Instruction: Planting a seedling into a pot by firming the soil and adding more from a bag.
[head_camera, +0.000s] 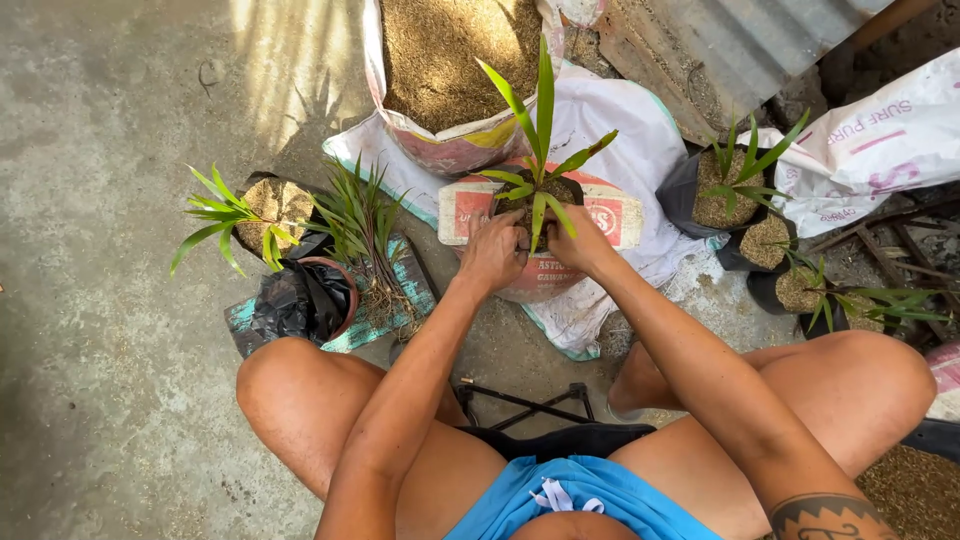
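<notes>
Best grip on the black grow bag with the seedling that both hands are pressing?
Cup the black grow bag low on its soft sides, left hand and right hand from opposite flanks. The seedling stands upright in the middle, so stay clear of its leaves.

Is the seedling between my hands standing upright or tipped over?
Upright. The seedling rises straight from the soil in its black grow bag, leaves fanning upward, while the left hand and right hand press at its base.

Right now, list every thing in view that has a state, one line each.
left hand: fingers pressed on the seedling bag's soil
right hand: fingers pressed on the same soil
seedling bag: filled, plant upright
big sack: open, holding brown husk mix
bare-root seedlings: unpotted, lying loose
potted seedlings on the right: filled, upright
</notes>
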